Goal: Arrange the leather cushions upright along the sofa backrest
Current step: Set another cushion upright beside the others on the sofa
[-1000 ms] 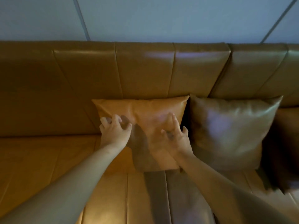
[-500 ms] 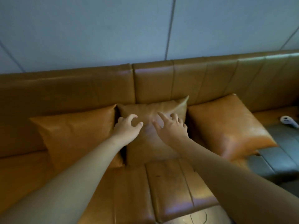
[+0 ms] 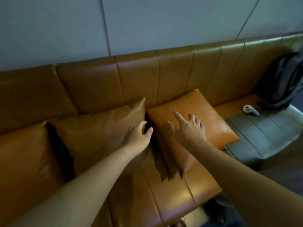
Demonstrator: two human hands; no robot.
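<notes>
Fingers spread wide and holding nothing, the right hand (image 3: pixel 191 130) reaches over the rightmost tan leather square cushion (image 3: pixel 196 118), which slumps back against the brown padded leather sofa backrest (image 3: pixel 139 76). The left hand (image 3: pixel 139 136), loosely curled and empty, hovers at the middle tan cushion (image 3: pixel 98 128), which stands upright. The step looks like straightening the last cushion; next, grip its top edge and tip it upright.

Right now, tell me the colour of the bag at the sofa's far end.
Black bag, head view.

Head camera looks steeply down, close over the sofa (image 3: pixel 91 82).
</notes>
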